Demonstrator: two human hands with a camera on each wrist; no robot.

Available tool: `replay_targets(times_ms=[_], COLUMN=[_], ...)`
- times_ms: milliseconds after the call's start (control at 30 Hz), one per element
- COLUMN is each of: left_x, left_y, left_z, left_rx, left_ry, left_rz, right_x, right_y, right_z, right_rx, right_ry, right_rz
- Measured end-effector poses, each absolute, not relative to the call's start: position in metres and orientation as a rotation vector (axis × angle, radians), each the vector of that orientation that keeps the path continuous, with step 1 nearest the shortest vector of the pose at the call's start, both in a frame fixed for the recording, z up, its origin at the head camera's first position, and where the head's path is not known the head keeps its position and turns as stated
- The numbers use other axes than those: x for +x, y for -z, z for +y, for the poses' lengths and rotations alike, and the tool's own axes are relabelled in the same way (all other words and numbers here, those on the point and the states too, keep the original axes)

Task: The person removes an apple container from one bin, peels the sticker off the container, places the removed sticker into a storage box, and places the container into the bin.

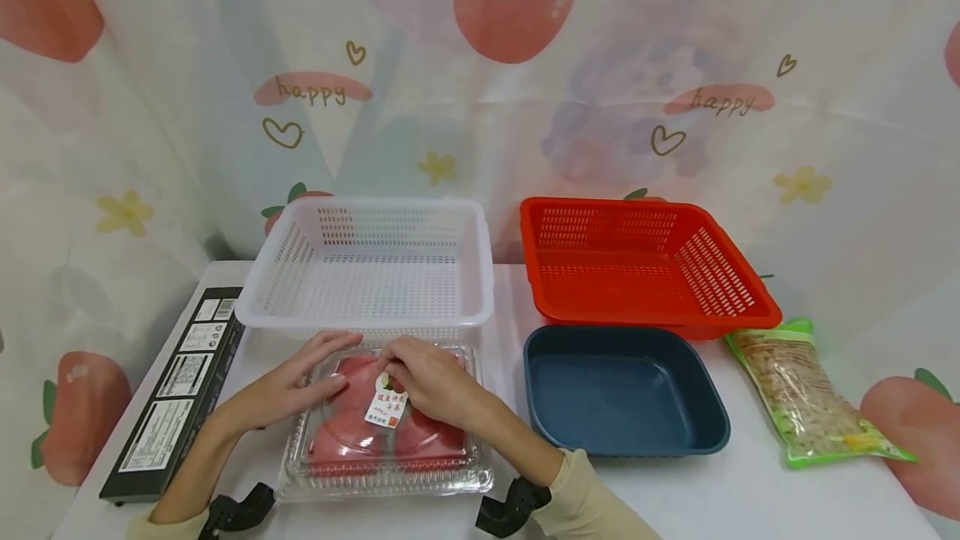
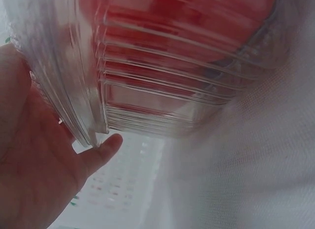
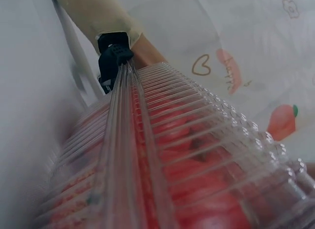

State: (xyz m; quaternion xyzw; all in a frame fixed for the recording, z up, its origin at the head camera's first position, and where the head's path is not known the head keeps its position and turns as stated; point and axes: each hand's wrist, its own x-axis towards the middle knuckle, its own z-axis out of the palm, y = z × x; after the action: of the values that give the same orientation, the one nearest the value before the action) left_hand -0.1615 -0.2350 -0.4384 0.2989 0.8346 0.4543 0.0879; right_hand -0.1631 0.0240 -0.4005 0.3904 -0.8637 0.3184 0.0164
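Observation:
A clear plastic clamshell box with red contents lies closed on the table in front of me. On its lid is a white label with red writing and a green top. My right hand bends its fingers at the label's upper edge and appears to pinch it. My left hand rests on the lid's left side, fingers stretched out. In the left wrist view, the left hand touches the box's rim. The right wrist view shows mostly the ribbed side of the box; the right fingers are hidden there.
Behind the box stands a white basket. To the right are a red basket and a dark blue basin. A green-edged packet lies at the far right. Along the left edge lies a long black box with white labels.

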Motion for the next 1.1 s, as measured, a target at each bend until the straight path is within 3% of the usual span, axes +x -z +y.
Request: replay_targets(times_ms=[1100], left_x=[-0.1605], left_y=[0.4389], left_z=[-0.2335], left_rx=[0.832], left_ry=[-1.33], left_rz=[2.497], right_x=[-0.168], right_y=[0.4045], right_z=[0.0275], right_rx=[1.293], right_ry=[-1.152], right_rz=[-2.587])
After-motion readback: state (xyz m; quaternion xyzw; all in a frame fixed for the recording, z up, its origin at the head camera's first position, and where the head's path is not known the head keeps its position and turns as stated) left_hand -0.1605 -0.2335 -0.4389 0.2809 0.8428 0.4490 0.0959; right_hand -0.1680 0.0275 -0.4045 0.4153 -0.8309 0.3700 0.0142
